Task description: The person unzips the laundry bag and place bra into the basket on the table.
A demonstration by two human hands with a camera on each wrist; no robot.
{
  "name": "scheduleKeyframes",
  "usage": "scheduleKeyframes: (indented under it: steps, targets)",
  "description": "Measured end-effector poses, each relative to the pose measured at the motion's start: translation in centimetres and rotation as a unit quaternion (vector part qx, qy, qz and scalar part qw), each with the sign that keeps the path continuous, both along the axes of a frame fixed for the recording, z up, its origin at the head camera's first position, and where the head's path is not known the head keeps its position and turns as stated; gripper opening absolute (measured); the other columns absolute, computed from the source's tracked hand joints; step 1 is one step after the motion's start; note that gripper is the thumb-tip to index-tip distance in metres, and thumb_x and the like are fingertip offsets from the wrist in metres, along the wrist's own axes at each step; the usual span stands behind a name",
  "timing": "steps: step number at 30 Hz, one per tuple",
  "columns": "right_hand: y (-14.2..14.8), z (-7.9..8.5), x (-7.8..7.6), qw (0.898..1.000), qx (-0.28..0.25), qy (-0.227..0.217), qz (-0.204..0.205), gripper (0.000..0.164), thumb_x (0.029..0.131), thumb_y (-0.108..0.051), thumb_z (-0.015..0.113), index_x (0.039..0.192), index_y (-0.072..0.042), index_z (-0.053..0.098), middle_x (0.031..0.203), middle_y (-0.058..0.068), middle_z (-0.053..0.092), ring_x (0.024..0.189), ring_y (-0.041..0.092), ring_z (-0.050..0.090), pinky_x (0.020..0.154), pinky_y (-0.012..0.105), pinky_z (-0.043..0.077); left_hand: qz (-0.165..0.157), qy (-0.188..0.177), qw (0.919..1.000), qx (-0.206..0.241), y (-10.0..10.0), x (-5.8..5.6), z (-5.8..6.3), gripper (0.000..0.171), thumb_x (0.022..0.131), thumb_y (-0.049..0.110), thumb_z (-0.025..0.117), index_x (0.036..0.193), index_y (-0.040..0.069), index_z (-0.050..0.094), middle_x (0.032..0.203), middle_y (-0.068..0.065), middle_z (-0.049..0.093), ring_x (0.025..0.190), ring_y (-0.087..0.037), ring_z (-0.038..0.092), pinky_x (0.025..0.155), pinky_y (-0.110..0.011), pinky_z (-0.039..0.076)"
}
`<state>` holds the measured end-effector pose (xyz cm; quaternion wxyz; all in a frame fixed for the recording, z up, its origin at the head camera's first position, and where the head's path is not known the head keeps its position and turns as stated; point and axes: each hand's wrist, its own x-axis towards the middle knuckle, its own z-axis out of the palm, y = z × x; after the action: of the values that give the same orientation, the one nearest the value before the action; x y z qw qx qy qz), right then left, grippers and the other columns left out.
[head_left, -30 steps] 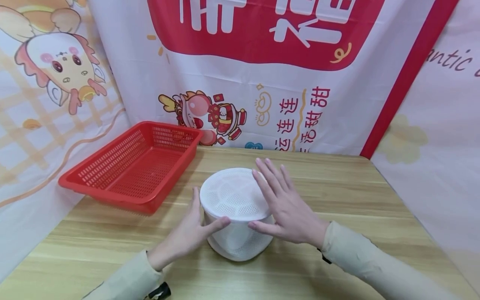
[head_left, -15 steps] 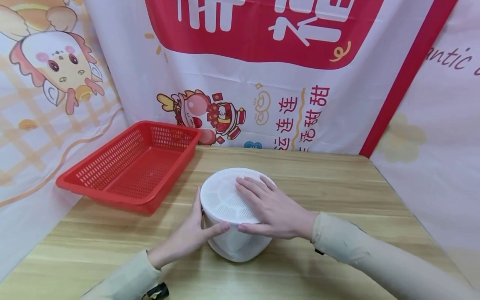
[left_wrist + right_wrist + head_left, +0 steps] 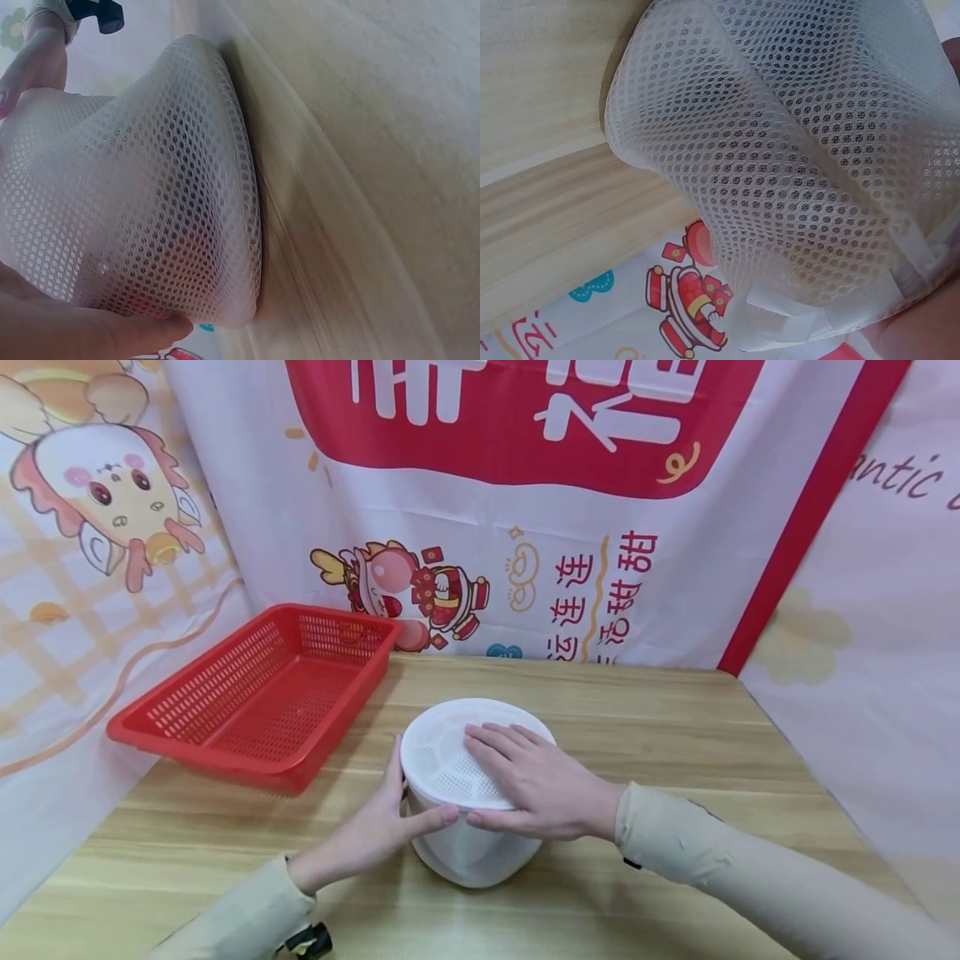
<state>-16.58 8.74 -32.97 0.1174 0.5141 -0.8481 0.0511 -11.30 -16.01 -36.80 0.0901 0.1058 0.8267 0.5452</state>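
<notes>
A white mesh laundry bag [image 3: 438, 752] stands upright on the table like a short drum, its round flat top facing up. My left hand [image 3: 371, 831] holds its left side, thumb across the front just below the rim and fingers along the far side. On the top lies my right hand [image 3: 536, 785], palm down with straight fingers, its thumb at the front rim. In the left wrist view, the soft mesh side [image 3: 150, 195] sags inward above the table. White tape ends [image 3: 799, 319] hang by the rim in the right wrist view.
A red plastic basket [image 3: 330, 760] with slotted walls stands at the back left of the wooden table [image 3: 660, 893]. Printed cloth [image 3: 480, 510] hangs behind the table and along both sides. Black devices [image 3: 311, 941] are strapped at the wrists.
My right hand has come from the bag's right edge leftward onto its top, and its fingers now lie there. My left hand has stayed at the bag's left side.
</notes>
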Motion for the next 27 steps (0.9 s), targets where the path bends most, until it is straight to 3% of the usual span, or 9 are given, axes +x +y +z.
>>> scheduleKeyframes:
  steps: [9,22,27]
  targets:
    - [-0.10,-0.40,-0.10,1.000,-0.015,0.019,0.008,0.084,0.097,-0.066,0.033,0.151,-0.001,0.033,0.153,0.014,0.035,0.140,0.029,0.031,0.111,0.052,0.026,-0.017,0.042,0.9984,0.035,0.16,-0.30,-0.06,0.119,0.086,0.039,0.075,0.153,0.022,-0.022,0.162,-0.009,-0.007,0.147,-0.026,0.003,0.113,-0.053,0.010]
    - [-0.49,-0.02,0.50,1.000,0.002,-0.017,-0.020,0.080,0.100,-0.063,0.026,0.151,-0.002,0.033,0.155,0.013,0.033,0.142,0.028,0.028,0.113,0.049,0.024,-0.015,0.022,0.9988,0.042,0.09,-0.31,-0.09,0.118,0.087,0.040,0.073,0.152,0.019,-0.023,0.162,-0.009,-0.010,0.146,-0.024,0.000,0.114,-0.054,0.007]
    - [-0.62,-0.04,0.65,0.999,-0.002,-0.038,-0.027,0.077,0.101,-0.060,0.029,0.151,-0.002,0.035,0.155,0.013,0.033,0.142,0.029,0.028,0.112,0.050,0.023,-0.019,0.026,0.9982,0.050,0.09,-0.38,-0.18,0.117,0.087,0.038,0.073,0.152,0.016,-0.023,0.161,-0.011,-0.009,0.146,-0.025,-0.001,0.114,-0.053,0.006]
